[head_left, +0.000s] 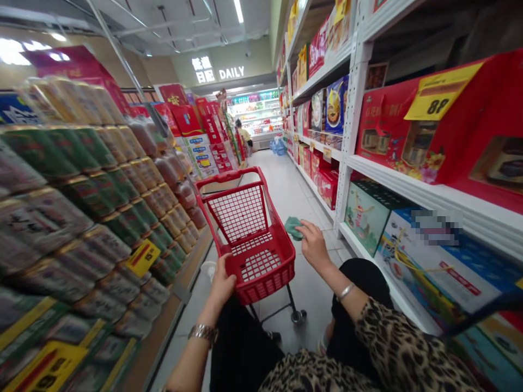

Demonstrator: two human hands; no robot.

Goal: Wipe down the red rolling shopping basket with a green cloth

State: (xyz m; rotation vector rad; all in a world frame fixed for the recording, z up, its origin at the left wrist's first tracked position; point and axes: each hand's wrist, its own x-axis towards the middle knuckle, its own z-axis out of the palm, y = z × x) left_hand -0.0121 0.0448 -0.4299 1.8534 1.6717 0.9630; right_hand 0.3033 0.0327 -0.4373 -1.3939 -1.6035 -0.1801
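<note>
A red shopping cart (265, 280) with a grid-patterned basket stands right in front of me, its basket holding nothing I can see. My left hand (223, 283) is closed around the cart's left side rim, thumb on top. Off the cart's right side, my right hand (314, 242) pinches a crumpled green cloth (293, 227) between thumb and fingers. The cloth is close beside the basket's right edge; whether it touches the rim I cannot tell.
Stacked canned drinks (106, 201) line the left side of the aisle, with red gift boxes (183, 117) beyond. White shelving (351, 109) with boxed goods runs along the right. The tiled floor (273, 174) leads to a lit refrigerated case (261, 111), with a person (244, 133) nearby.
</note>
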